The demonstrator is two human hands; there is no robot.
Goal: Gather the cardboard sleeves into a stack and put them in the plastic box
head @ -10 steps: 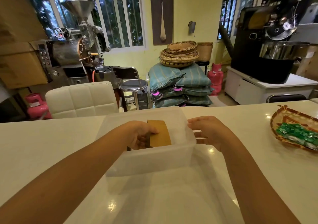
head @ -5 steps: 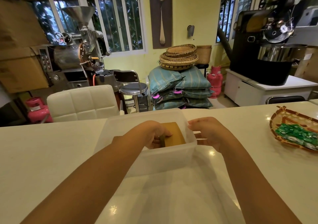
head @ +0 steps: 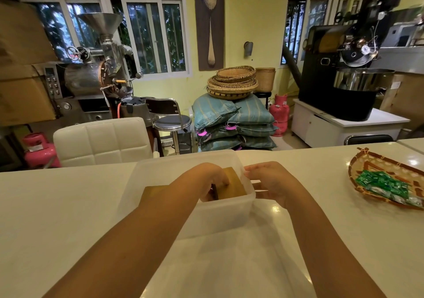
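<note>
A translucent plastic box (head: 220, 215) stands on the white counter in front of me. My left hand (head: 207, 178) reaches down inside it, fingers wrapped around a stack of brown cardboard sleeves (head: 231, 184) that leans against the box's right wall. My right hand (head: 267, 179) rests against the right rim of the box from outside, fingers curled at the edge. The lower part of the stack is hidden by the box wall and my left hand.
A woven tray (head: 364, 160) holding green packets (head: 385, 184) lies at the right of the counter. The box's translucent lid (head: 229, 263) lies flat near me. A white padded chair (head: 103, 140) stands behind the counter's far edge.
My left hand has lowered the sleeve stack from upright above the rim down into the box, tilting it toward the right wall. My right hand stays at the box's rim.
</note>
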